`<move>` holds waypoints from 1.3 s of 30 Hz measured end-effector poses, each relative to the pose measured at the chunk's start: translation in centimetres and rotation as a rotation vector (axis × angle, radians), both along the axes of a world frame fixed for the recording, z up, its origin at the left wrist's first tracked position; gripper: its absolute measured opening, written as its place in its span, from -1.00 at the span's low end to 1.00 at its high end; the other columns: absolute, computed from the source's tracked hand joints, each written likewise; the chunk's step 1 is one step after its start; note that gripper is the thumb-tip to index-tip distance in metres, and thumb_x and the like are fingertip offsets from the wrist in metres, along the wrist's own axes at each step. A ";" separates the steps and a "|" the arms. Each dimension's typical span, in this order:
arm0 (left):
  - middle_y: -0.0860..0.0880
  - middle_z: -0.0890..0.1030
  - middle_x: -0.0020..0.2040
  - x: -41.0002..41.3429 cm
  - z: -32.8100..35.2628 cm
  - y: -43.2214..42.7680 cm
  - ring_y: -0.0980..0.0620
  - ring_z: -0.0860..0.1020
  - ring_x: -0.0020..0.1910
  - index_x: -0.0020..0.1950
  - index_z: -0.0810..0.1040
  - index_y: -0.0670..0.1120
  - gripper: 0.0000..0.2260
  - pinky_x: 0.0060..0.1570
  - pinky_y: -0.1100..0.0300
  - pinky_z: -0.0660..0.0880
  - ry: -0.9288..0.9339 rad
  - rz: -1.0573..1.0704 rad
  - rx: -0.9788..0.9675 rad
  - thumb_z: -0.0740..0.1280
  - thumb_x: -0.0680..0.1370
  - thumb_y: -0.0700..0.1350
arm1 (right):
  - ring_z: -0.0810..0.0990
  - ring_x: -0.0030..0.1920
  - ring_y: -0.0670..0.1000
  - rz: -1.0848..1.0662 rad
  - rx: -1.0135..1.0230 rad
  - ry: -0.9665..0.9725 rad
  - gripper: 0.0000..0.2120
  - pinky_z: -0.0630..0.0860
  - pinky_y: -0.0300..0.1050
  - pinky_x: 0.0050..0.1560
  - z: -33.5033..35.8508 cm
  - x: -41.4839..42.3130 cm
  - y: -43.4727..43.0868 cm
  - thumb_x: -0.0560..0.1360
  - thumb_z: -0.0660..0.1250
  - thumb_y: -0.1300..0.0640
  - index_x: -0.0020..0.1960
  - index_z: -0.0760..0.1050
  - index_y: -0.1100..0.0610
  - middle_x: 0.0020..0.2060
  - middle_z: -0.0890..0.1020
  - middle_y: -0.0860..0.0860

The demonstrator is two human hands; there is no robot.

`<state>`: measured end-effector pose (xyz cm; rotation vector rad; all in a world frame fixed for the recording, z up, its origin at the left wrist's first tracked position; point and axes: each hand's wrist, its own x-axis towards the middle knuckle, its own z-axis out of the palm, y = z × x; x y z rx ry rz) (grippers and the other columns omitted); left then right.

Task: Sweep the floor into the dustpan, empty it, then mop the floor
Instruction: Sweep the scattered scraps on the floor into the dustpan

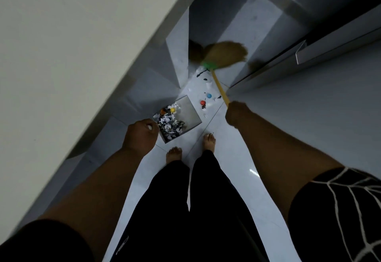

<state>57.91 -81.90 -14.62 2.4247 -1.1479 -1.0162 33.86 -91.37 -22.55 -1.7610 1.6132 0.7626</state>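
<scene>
The right hand was seen clamped round the yellow shaft of the broom, with the fingers wrapped fully about it. Ahead of that hand the shaft ran up to a green collar, and beyond the collar the straw head was blurred over the floor. Just left of the right hand, loose litter was scattered on the tiles: a red ball, a blue ball slightly farther ahead, and white and dark paper scraps around them.

The left hand was held as a fist, curled about a white-tipped handle, seemingly that of the dustpan. The dustpan was set on the floor just ahead and to the right of that hand, between the two hands, with its bare grey part toward the balls. The part nearest the left hand was filled with a heap of torn paper, and a yellow ball lay at the heap's far edge.

Below the hands, two bare feet were planted on the tiles under black trousers. A pale wall was seen left of the left hand, and a grey cabinet right of the right hand.
</scene>
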 end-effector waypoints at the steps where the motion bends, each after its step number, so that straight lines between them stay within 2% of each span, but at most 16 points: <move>1: -0.28 0.64 -0.27 0.1 0.1 0.0 -0.22 0.63 -0.16 -0.16 0.63 -0.29 -0.79 -0.05 0.01 0.55 0.005 -0.003 0.001 0.28 0.58 -0.21 | 0.13 0.51 0.15 0.034 0.056 0.061 -0.59 0.06 -0.01 0.49 1.2 0.1 -0.8 0.68 -0.15 0.28 0.51 -0.02 0.36 0.52 0.10 0.25; 2: -0.28 0.64 -0.28 0.2 0.3 0.0 -0.22 0.63 -0.18 -0.17 0.63 -0.29 -0.78 -0.07 0.05 0.55 0.008 0.001 0.000 0.28 0.58 -0.22 | 0.27 0.44 0.20 -0.026 0.128 0.061 -0.60 0.22 -0.01 0.44 2.0 -0.1 -0.4 0.67 -0.04 0.26 0.48 0.13 0.32 0.46 0.25 0.25; 4: -0.29 0.64 -0.27 0.8 0.7 0.3 -0.21 0.63 -0.18 -0.19 0.62 -0.29 -0.79 -0.12 0.15 0.48 -0.007 0.027 -0.011 0.28 0.57 -0.25 | 0.52 0.19 0.21 -0.109 0.133 0.110 -0.65 0.52 -0.05 0.10 4.8 -2.1 -1.0 0.59 0.16 0.24 0.36 0.35 0.26 0.24 0.49 0.21; 6: -0.30 0.65 -0.26 1.6 1.3 0.9 -0.21 0.63 -0.18 -0.19 0.64 -0.28 -0.81 -0.14 0.19 0.43 -0.036 0.059 -0.033 0.29 0.56 -0.27 | 0.58 0.08 0.15 -0.058 0.185 0.175 -0.63 0.51 -0.11 -0.11 6.7 -3.0 -0.3 0.53 0.21 0.26 0.34 0.36 0.25 0.16 0.52 0.17; 11: -0.32 0.66 -0.17 3.4 2.5 2.6 -0.24 0.63 -0.09 -0.08 0.66 -0.28 -0.80 -0.03 0.11 0.48 -0.038 0.025 -0.012 0.28 0.58 -0.23 | 0.58 0.05 0.15 -0.041 0.303 0.216 -0.56 0.49 -0.14 -0.16 8.0 -3.5 5.2 0.49 0.23 0.29 0.36 0.32 0.21 0.15 0.50 0.17; 14: -0.30 0.66 -0.12 4.1 3.2 4.1 -0.24 0.61 -0.08 -0.06 0.66 -0.27 -0.80 -0.06 0.14 0.47 -0.038 0.025 0.013 0.27 0.59 -0.21 | 0.58 0.03 0.10 -0.063 0.334 0.241 -0.47 0.45 -0.17 -0.21 9.1 -3.6 6.9 0.45 0.27 0.33 0.40 0.29 0.19 0.15 0.50 0.14; 16: -0.30 0.66 -0.09 4.6 3.6 5.4 -0.24 0.61 -0.06 -0.05 0.66 -0.27 -0.80 -0.11 0.19 0.40 -0.055 0.017 0.020 0.27 0.59 -0.21 | 0.57 -0.12 0.05 -0.063 0.362 0.239 -0.51 0.43 -0.18 -0.32 9.3 -3.3 8.3 0.50 0.24 0.30 0.42 0.29 0.19 0.12 0.52 0.14; 18: -0.31 0.66 -0.05 4.9 3.9 6.9 -0.25 0.60 -0.04 -0.02 0.66 -0.28 -0.79 -0.12 0.20 0.36 -0.061 0.008 0.031 0.26 0.60 -0.20 | 0.47 -0.29 0.00 -0.075 0.356 0.218 -0.57 0.36 -0.21 -0.42 10.2 -3.1 9.4 0.55 0.17 0.27 0.41 0.31 0.20 0.09 0.52 0.14; 22: -0.32 0.65 -0.03 5.3 4.5 9.8 -0.25 0.59 -0.02 0.03 0.65 -0.28 -0.78 -0.06 0.18 0.41 -0.052 0.032 0.048 0.26 0.61 -0.19 | 0.53 -0.16 0.03 -0.041 0.361 0.261 -0.57 0.42 -0.21 -0.39 11.7 -3.5 12.6 0.50 0.25 0.30 0.36 0.32 0.22 0.11 0.51 0.13; 24: -0.32 0.65 -0.04 5.4 4.8 11.4 -0.26 0.60 -0.01 0.03 0.65 -0.28 -0.79 -0.01 0.13 0.46 -0.057 0.044 0.047 0.27 0.60 -0.19 | 0.52 -0.21 0.02 -0.055 0.355 0.254 -0.62 0.39 -0.22 -0.46 12.3 -4.2 14.3 0.51 0.22 0.30 0.32 0.35 0.22 0.07 0.52 0.12; 27: -0.35 0.64 -0.08 5.3 5.1 13.8 -0.28 0.60 -0.04 0.00 0.64 -0.31 -0.79 -0.03 0.11 0.47 -0.060 0.075 0.047 0.27 0.60 -0.19 | 0.44 -0.35 -0.03 -0.050 0.344 0.268 -0.61 0.32 -0.23 -0.52 13.4 -5.5 16.7 0.50 0.21 0.30 0.32 0.35 0.21 -0.02 0.51 0.10; 29: -0.34 0.65 -0.05 5.1 5.3 15.4 -0.27 0.60 0.00 0.02 0.65 -0.28 -0.79 0.03 0.09 0.48 -0.064 0.110 0.042 0.28 0.60 -0.18 | 0.42 -0.36 -0.04 -0.046 0.336 0.260 -0.61 0.31 -0.23 -0.51 13.9 -6.7 18.3 0.50 0.22 0.29 0.33 0.35 0.20 0.04 0.53 0.09; 31: -0.32 0.66 -0.02 4.6 5.6 17.0 -0.26 0.60 0.03 0.04 0.66 -0.26 -0.80 0.10 0.07 0.49 -0.072 0.140 0.026 0.29 0.59 -0.18 | 0.43 -0.31 -0.04 -0.045 0.306 0.233 -0.58 0.37 -0.21 -0.42 14.6 -8.0 19.8 0.51 0.18 0.27 0.36 0.34 0.17 0.03 0.52 0.07; 34: -0.32 0.65 -0.04 3.5 6.0 19.4 -0.25 0.61 0.01 0.01 0.65 -0.30 -0.81 0.08 0.10 0.48 -0.091 0.216 -0.020 0.31 0.58 -0.20 | 0.46 -0.22 -0.01 -0.057 0.166 0.160 -0.53 0.41 -0.13 -0.29 16.8 -10.1 22.2 0.52 0.11 0.20 0.43 0.28 0.05 -0.09 0.47 0.01; 36: -0.33 0.65 -0.05 3.0 6.2 21.0 -0.25 0.60 0.00 -0.03 0.64 -0.34 -0.81 0.03 0.12 0.46 -0.095 0.260 -0.051 0.31 0.57 -0.21 | 0.47 -0.24 -0.01 -0.052 0.048 0.116 -0.51 0.39 -0.14 -0.34 18.6 -11.3 23.6 0.53 0.10 0.15 0.45 0.25 -0.03 -0.14 0.46 -0.03; 39: -0.31 0.64 -0.10 2.6 6.4 23.5 -0.22 0.60 -0.02 -0.05 0.63 -0.34 -0.79 -0.04 0.18 0.41 -0.101 0.324 -0.063 0.31 0.58 -0.20 | 0.39 -0.36 -0.07 -0.027 -0.065 0.048 -0.55 0.28 -0.18 -0.46 21.9 -12.0 24.1 0.54 0.11 0.10 0.42 0.30 -0.09 -0.31 0.32 -0.12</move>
